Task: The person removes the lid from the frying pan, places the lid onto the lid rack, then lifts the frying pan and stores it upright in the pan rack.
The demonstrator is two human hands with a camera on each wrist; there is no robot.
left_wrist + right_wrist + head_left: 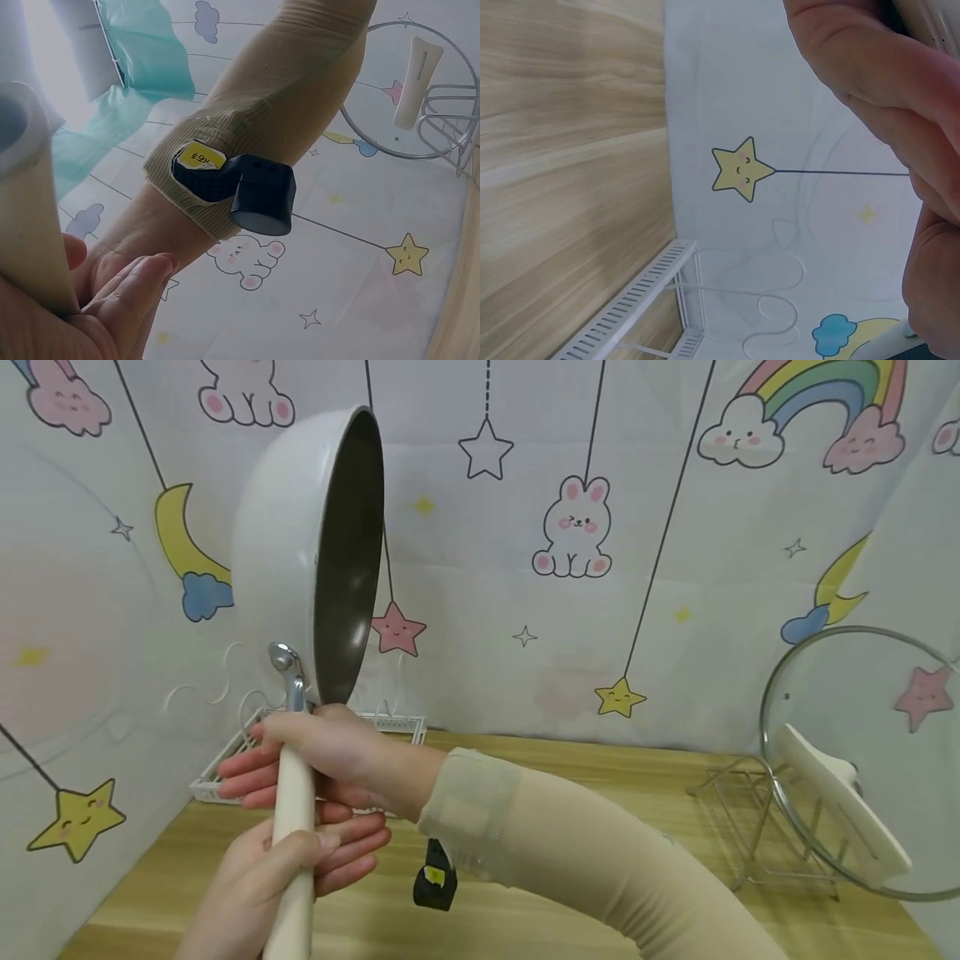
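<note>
A deep white frying pan [281,535] with a dark inside stands on its side in the air, its opening turned right, its cream handle [295,802] pointing down. My right hand [330,756] holds the handle's top just below the metal bracket [288,668], thumb in front and fingers behind. Lower down, my left hand [277,877] grips the same handle with its thumb laid across it. In the left wrist view the hollow handle end [26,150] shows beside the left fingers [131,292]. The right wrist view has the right fingers [900,97] close up.
Behind the pan sits a white wire rack [408,724] on the wooden counter [562,843]. At the right a metal rack [750,827] holds a glass lid [885,710] and a white board-like piece [840,802]. A patterned wall covering [480,568] stands behind.
</note>
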